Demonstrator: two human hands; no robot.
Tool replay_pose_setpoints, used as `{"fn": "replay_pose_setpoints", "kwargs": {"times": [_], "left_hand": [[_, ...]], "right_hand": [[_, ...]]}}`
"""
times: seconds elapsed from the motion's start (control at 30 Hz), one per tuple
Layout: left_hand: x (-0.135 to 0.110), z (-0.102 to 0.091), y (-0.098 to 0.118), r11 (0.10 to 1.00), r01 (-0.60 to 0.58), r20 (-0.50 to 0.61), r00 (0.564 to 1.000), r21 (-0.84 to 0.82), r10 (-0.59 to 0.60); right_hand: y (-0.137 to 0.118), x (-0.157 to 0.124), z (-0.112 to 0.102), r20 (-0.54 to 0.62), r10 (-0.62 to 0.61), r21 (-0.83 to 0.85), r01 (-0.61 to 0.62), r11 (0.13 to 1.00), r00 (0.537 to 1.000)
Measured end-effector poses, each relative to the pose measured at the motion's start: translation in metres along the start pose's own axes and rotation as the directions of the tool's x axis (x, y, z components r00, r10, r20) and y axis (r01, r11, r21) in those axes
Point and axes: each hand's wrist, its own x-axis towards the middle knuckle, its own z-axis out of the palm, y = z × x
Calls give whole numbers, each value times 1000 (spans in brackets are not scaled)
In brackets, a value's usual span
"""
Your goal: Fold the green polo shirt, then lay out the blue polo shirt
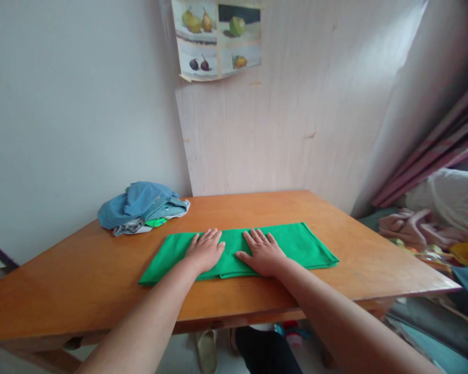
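Apparently smoothing folded green cloth point(231, 242) on table point(101, 275), near front edge, with left hand point(205, 253) and right hand point(264, 254) palm-down, in spread grip clamped on nothing, probably calling next for even pressure.

Soft, moderately bright light fills the room, strongest toward 2 o'clock, where glare washes the pale board point(320, 93); the far corner beyond falls dark. Faint shadows edge the green cloth point(304, 244), with dimness under the table point(249, 208) at 6. Wide-angle stretching pulls the table's corners at 8 and 4; crumpled pink fabric point(411, 227) near 3 looks blurred.
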Motion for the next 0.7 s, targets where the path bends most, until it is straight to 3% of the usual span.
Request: {"fn": "replay_pose_setpoints", "kwargs": {"times": [0.1,0.2,0.3,0.53,0.7], "left_hand": [[3,-6,17,1000,8,-27,1000,7,-7],[2,-8,40,996,-84,-70,994,-43,81],[-2,-2,56,985,-148,-32,989,-88,146],[-6,5,57,986,-160,18,987,-51,161],[-6,1,60,989,-139,46,989,-44,141]], "right_hand": [[-1,1,1,-15,-13,14,14,1000,1000],[-2,2,2,-29,-2,23,3,1000,1000],[1,3,0,-27,6,56,-4,998,1000],[25,11,-17,-32,28,130,-24,991,999],[36,7,-9,-69,140,56,-136,989,988]]}}
